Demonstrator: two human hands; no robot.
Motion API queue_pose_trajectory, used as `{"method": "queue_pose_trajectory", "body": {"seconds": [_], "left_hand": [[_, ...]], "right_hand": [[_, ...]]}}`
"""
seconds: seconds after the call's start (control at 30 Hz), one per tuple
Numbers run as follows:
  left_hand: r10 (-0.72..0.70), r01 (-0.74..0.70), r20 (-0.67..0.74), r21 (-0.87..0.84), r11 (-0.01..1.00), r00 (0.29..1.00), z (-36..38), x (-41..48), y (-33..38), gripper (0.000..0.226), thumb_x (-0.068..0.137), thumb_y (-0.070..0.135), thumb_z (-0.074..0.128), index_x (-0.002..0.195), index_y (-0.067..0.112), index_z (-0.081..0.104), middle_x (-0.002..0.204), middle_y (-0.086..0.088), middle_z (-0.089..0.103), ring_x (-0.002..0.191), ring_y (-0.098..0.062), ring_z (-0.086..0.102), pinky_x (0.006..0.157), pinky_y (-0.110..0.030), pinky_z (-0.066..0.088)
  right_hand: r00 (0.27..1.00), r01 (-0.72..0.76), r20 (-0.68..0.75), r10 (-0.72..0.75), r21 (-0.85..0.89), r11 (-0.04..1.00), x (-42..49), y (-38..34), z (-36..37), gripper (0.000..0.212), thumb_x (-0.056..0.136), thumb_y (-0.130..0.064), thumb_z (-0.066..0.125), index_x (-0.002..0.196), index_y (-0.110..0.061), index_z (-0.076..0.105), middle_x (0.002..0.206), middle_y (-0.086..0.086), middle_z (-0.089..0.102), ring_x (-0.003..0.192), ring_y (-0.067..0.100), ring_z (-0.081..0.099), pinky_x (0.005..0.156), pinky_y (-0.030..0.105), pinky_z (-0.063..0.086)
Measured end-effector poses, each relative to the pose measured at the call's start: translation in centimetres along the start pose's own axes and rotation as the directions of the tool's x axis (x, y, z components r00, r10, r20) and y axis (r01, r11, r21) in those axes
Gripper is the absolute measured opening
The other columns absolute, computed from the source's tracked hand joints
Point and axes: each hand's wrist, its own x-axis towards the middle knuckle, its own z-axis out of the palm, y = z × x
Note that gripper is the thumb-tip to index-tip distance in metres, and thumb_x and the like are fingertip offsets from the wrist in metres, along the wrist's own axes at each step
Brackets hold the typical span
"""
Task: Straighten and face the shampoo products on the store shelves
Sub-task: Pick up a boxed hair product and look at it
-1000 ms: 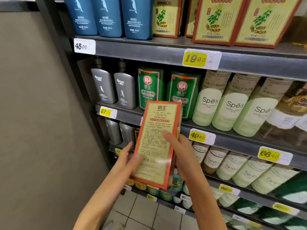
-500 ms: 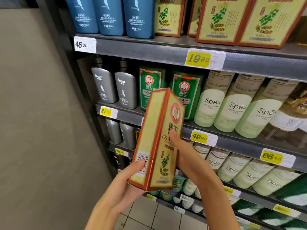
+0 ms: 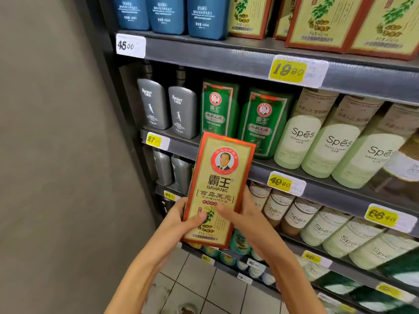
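A tall yellow shampoo box with a red border (image 3: 221, 177) is held upright in front of the shelves, its front face with a round portrait logo turned toward me. My left hand (image 3: 181, 219) grips its lower left edge, thumb across the front. My right hand (image 3: 243, 217) holds the lower right edge, thumb also on the front. More boxes of the same kind (image 3: 322, 21) stand on the top shelf at the right.
Blue bottles (image 3: 167, 14) stand top left. The second shelf (image 3: 353, 177) carries grey bottles (image 3: 154, 103), green bottles (image 3: 264, 123) and pale green Spes bottles (image 3: 301, 137). Lower shelves hold more Spes bottles (image 3: 297, 217). A grey wall (image 3: 56, 155) is left; tiled floor (image 3: 204, 288) below.
The box has been turned in both hands from its back, past its narrow side, to its front facing me. Both hands now hold its lower part.
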Motion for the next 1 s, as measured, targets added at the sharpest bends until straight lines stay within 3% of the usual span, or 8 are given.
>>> {"method": "queue_pose_trajectory", "body": {"seconds": [0.07,0.2,0.33,0.47,0.57,0.7,0.87,1.0], "left_hand": [[0.067,-0.067,0.006,0.005,0.998,0.998,-0.5,0.0,-1.0,0.055,0.073,0.034,0.078,0.118,0.022,0.048,0.116,-0.002,0.067,0.103,-0.016,0.066,0.077,-0.024,0.055],[0.134,-0.145,0.100,0.112,0.983,0.986,-0.8,0.3,-0.9,0.081,0.061,0.049,0.079,0.126,0.025,0.036,0.122,0.001,0.062,0.115,-0.014,0.059,0.085,-0.021,0.050],[0.185,-0.221,0.179,0.213,0.952,0.966,-1.1,0.7,-0.4,0.103,0.065,0.058,0.072,0.140,0.004,0.026,0.130,-0.002,0.050,0.116,0.000,0.055,0.087,-0.013,0.045],[0.174,-0.219,0.208,0.218,0.951,0.962,-1.1,0.7,-0.6,0.097,0.069,0.053,0.071,0.140,0.005,0.026,0.130,-0.003,0.051,0.116,-0.002,0.055,0.088,-0.013,0.046],[0.127,-0.178,0.214,0.236,0.955,0.968,-0.9,0.8,-0.9,0.074,0.074,0.040,0.070,0.134,0.019,0.032,0.128,0.002,0.052,0.114,-0.002,0.056,0.086,-0.014,0.047],[0.020,-0.075,0.282,0.187,0.979,0.959,0.5,1.1,-1.4,0.057,0.081,0.027,0.067,0.129,0.030,0.037,0.125,0.009,0.059,0.113,-0.004,0.058,0.085,-0.019,0.051],[-0.078,0.080,0.285,0.004,0.997,0.955,6.0,1.3,-2.5,0.052,0.073,0.036,0.062,0.122,0.028,0.047,0.117,0.003,0.066,0.104,-0.011,0.065,0.081,-0.024,0.055],[-0.185,0.226,0.357,-0.075,0.971,0.916,10.6,1.0,-3.5,0.050,0.073,0.036,0.059,0.121,0.021,0.054,0.111,-0.002,0.070,0.100,-0.019,0.067,0.085,-0.035,0.055]], "right_hand": [[0.999,0.035,0.032,-0.032,-0.099,0.994,-0.2,1.0,0.1,0.073,0.079,-0.012,0.072,0.134,-0.027,0.027,0.119,-0.013,0.062,0.106,-0.001,0.062,0.080,0.013,0.050],[0.991,0.129,0.010,-0.130,-0.224,0.966,-0.1,1.9,0.5,0.071,0.078,0.001,0.072,0.135,-0.008,0.031,0.120,-0.001,0.061,0.107,0.000,0.061,0.085,0.013,0.048],[0.974,0.211,-0.012,-0.224,-0.297,0.931,-0.1,2.5,0.6,0.072,0.073,0.001,0.076,0.133,0.001,0.035,0.116,-0.004,0.058,0.103,-0.010,0.058,0.081,0.004,0.044],[0.968,0.223,-0.042,-0.246,-0.295,0.929,-0.6,3.0,0.3,0.070,0.073,0.002,0.076,0.130,-0.003,0.036,0.105,-0.016,0.065,0.099,-0.007,0.061,0.079,0.007,0.046],[0.961,0.222,-0.091,-0.259,-0.300,0.928,-1.4,2.8,0.0,0.073,0.070,-0.001,0.078,0.125,-0.023,0.036,0.103,-0.034,0.062,0.099,-0.011,0.059,0.077,0.004,0.045],[0.963,0.153,-0.179,-0.200,-0.247,0.957,-3.3,1.8,-1.0,0.072,0.072,-0.029,0.078,0.125,-0.046,0.032,0.116,-0.030,0.056,0.112,-0.007,0.055,0.087,0.014,0.049],[0.925,0.037,-0.365,-0.103,-0.184,0.982,-6.9,2.5,-3.1,0.080,0.067,-0.046,0.071,0.136,-0.035,0.032,0.118,-0.023,0.059,0.111,-0.006,0.056,0.089,0.020,0.052],[0.793,-0.023,-0.609,0.023,0.007,1.000,-10.3,3.8,-4.2,0.074,0.063,-0.050,0.067,0.127,-0.018,0.046,0.114,-0.010,0.064,0.105,0.006,0.064,0.087,0.028,0.055]]}}
